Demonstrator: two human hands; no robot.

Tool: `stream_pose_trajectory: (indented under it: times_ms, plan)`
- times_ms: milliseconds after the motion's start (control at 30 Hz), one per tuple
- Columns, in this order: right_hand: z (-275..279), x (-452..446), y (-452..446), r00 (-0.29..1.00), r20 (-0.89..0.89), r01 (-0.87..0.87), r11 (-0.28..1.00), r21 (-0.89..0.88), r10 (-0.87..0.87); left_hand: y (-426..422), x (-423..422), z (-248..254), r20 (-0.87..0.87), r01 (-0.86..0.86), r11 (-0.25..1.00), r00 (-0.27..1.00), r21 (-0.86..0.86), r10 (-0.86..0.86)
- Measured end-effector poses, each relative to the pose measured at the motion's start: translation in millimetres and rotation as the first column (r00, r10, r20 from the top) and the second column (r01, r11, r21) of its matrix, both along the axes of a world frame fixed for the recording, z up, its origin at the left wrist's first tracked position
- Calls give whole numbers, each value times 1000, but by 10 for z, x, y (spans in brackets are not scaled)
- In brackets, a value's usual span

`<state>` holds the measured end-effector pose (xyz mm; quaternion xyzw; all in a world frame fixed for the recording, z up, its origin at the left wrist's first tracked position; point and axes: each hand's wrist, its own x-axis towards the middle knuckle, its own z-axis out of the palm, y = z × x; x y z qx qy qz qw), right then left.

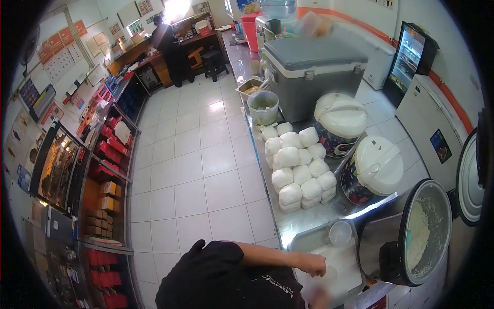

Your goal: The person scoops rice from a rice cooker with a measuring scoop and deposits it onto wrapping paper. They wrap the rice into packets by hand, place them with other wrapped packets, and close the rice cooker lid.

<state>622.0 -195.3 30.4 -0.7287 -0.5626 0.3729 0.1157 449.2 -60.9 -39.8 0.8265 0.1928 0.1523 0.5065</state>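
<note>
My left hand (311, 264) is closed, its fingers curled down over white paper (347, 262) in a shallow metal tray (303, 239). Whatever it pinches, if anything, is hidden. By its fingertips a pale round shape (329, 273) shows faintly on the paper. My right hand (317, 297) is smeared by motion at the lower edge, close to the paper, and its fingers cannot be made out. A clear plastic cup (340, 233) stands in the tray above my left hand. To the right, a large tilted pot (371, 252) holds white rice (418, 234).
Stacked white wrapped bundles (301, 175) sit on the metal counter (285, 226), beside two lidded patterned containers (380, 165) (339, 116). A grey cooler (314, 77) and a tub (263, 107) stand farther back. A person (175, 51) in dark clothes is at the far desk.
</note>
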Motion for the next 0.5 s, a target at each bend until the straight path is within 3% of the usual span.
stream_pose_trajectory:
  times_ms: [67,200,267,300,367,433,500]
  plan:
    - [50,-37,36,1000,-5,-5,1000,8,5,-3,-48,8,-149,31,997,989,77,-20]
    - [71,-90,38,996,79,31,999,16,-32,5,-47,51,-229,76,979,973,188,-32]
    - [-174,-8,-81,991,97,86,994,74,-93,34,-35,32,-152,101,933,987,345,-50]
    - [-301,58,-169,983,113,130,983,132,-145,32,-38,31,-153,107,933,987,343,-57]
    - [-378,154,-315,973,147,152,974,171,-177,38,-60,84,107,-108,938,991,329,77]
    - [-431,240,-421,960,182,174,963,207,-212,65,-135,136,153,-134,929,984,345,86]
    - [-475,305,-494,965,246,16,954,301,-94,55,-161,65,199,-157,919,976,361,89]
